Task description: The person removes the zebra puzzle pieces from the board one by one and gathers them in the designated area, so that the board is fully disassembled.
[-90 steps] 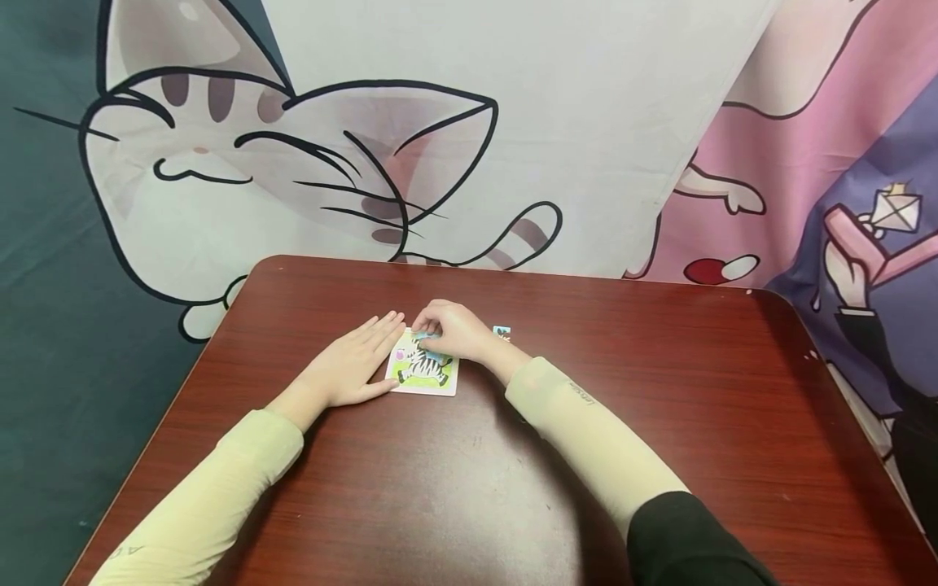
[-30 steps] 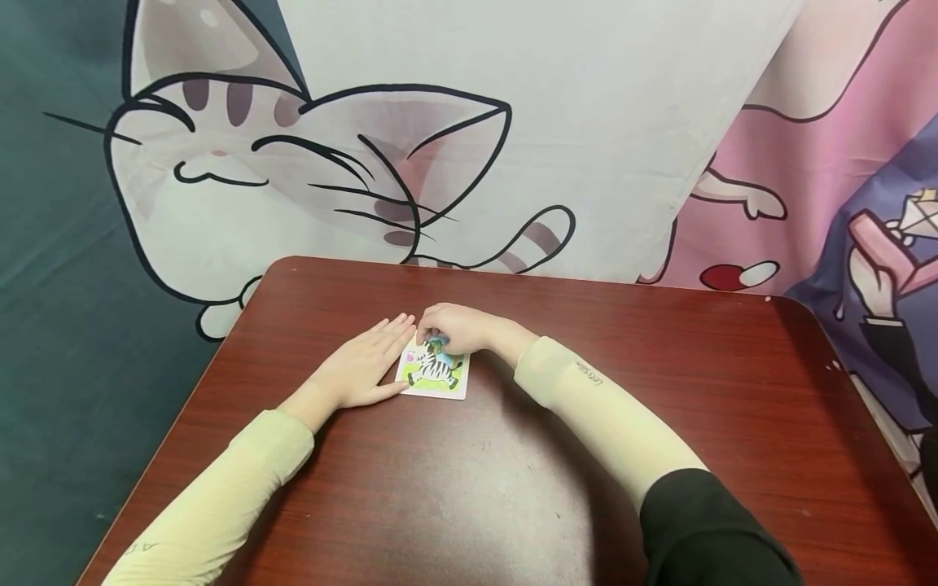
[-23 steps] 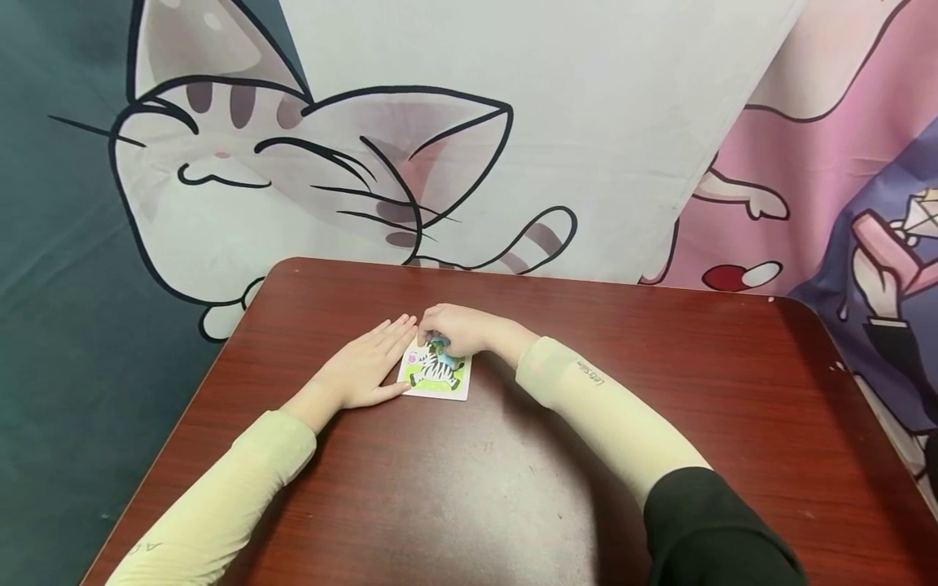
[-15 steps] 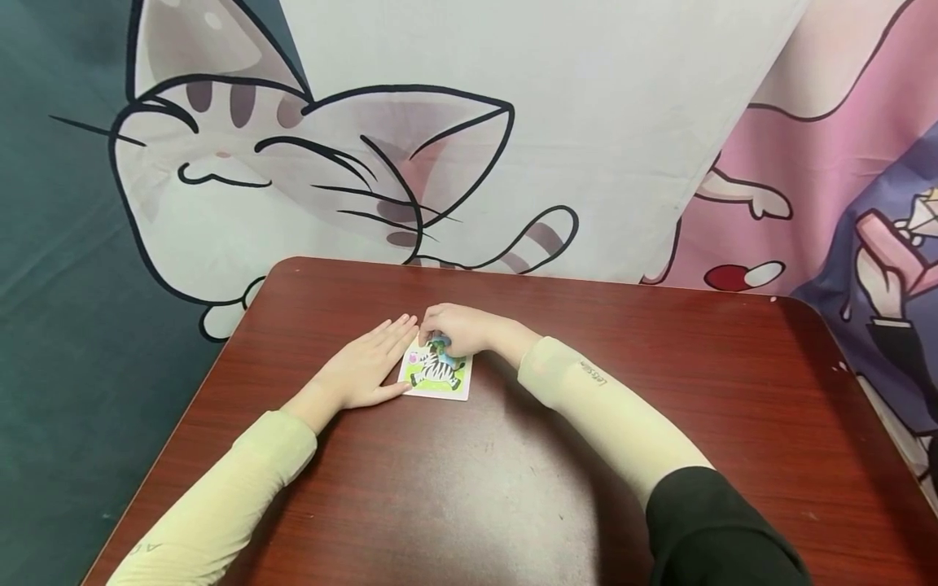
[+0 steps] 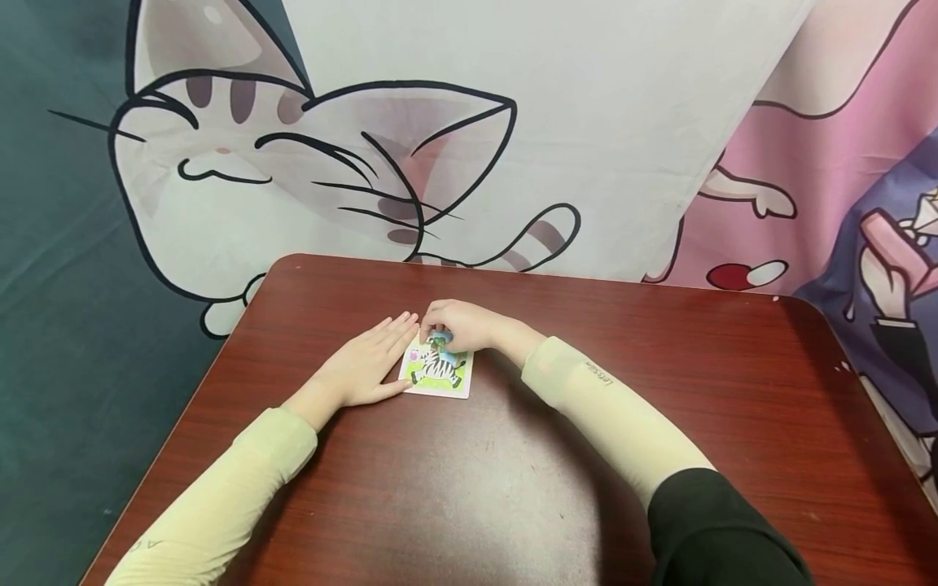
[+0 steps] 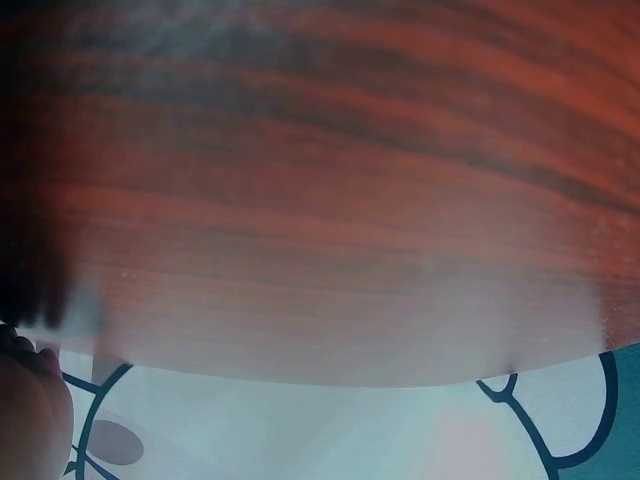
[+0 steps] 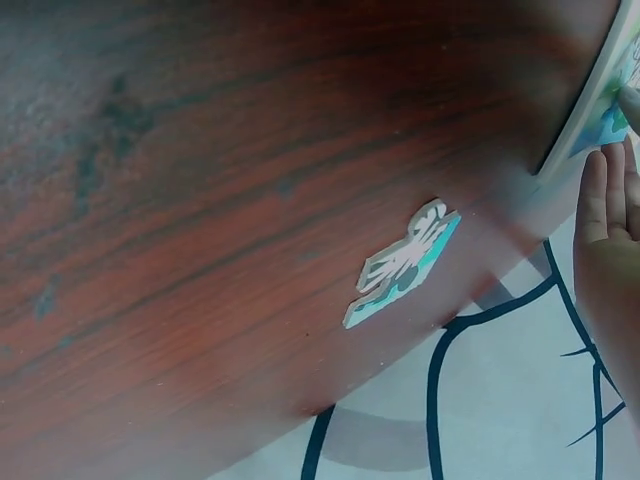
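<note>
A small square zebra puzzle board (image 5: 437,376), with a white border and a green ground, lies flat on the table. My left hand (image 5: 364,365) rests beside it, fingers straight, fingertips at its upper left corner and thumb at its lower left edge. Over the board's upper part, my right hand (image 5: 466,327) pinches a blue-green puzzle piece (image 5: 440,339) between thumb and curled fingers, partly hidden by them. The right wrist view shows another loose puzzle piece (image 7: 405,262), striped white with a turquoise edge, lying on the table; in the head view the right hand and wrist hide it.
The dark red wooden table (image 5: 410,488) ends a short way behind the hands. A white curtain with a cat drawing (image 5: 293,187) hangs behind it, and a pink and blue cloth (image 5: 821,179) hangs at the right.
Over three seconds the head view has shifted a little, and the right hand and wrist now cover the loose piece seen before. The pinched piece has turned slightly. The left hand stays on the board's edge.
</note>
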The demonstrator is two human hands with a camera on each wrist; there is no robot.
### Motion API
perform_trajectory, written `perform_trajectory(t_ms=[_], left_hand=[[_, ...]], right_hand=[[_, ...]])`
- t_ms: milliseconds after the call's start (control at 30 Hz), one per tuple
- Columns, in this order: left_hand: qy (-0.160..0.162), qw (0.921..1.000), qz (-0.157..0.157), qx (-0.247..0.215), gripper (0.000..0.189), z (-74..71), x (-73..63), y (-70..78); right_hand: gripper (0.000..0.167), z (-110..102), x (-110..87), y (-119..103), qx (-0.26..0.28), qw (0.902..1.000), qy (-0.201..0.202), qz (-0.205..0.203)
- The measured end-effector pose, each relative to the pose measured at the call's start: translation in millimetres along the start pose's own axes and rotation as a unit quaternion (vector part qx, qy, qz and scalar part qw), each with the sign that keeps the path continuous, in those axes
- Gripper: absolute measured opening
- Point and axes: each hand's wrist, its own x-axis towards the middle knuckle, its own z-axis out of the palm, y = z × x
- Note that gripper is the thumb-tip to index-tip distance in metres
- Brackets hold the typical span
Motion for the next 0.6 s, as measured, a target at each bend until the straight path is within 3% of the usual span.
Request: perform_trajectory(t_ms=[233,600], left_hand=[[-0.006,1.0,-0.003,0.001,0.092,-2.7,-0.6,1.5],[-0.001,1.0,-0.003,-0.008,0.092,-0.9,-0.5,0.7]], right_hand=[[0.031,-0.3,-1.0,0.4,0.012,0.9998,0.002,0.016],[0.029,3.8,-6.7,7.0,0.001,0.9989,0.048,0.005]])
